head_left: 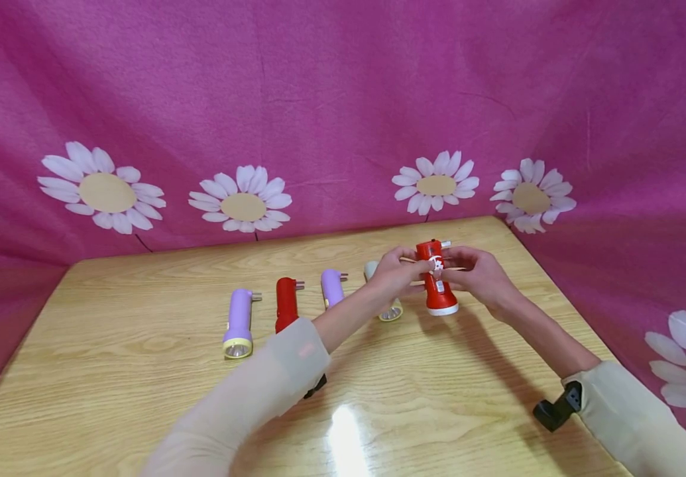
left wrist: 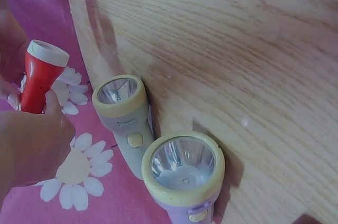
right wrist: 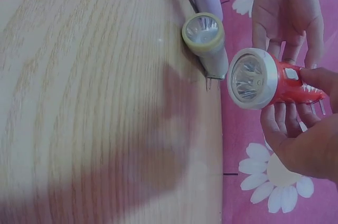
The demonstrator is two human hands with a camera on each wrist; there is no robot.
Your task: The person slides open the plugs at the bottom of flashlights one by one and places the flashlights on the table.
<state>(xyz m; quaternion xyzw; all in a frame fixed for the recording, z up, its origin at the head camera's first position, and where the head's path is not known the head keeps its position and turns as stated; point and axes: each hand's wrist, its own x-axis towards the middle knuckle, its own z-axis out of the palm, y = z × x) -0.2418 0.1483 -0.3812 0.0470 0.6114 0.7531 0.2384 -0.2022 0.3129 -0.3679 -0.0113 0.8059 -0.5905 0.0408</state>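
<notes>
A red flashlight [head_left: 437, 286] with a white rim is held up over the right back part of the table, lens end toward the person. My left hand [head_left: 399, 270] grips it from the left, thumb across the body. From the other side my right hand [head_left: 481, 275] holds it with fingers and thumb. In the right wrist view, the red flashlight [right wrist: 296, 87] shows a white switch, a clear lens and metal prongs at its tail. The left wrist view catches the left hand [left wrist: 39, 142] with its thumb along the red body.
A lilac flashlight [head_left: 238, 321], another red flashlight [head_left: 286, 305], a second lilac flashlight [head_left: 332, 287] and a pale grey flashlight [head_left: 392, 312] lie in a row on the wooden table [head_left: 140, 371]. The left arm partly covers some. Pink flowered cloth [head_left: 343, 99] hangs behind.
</notes>
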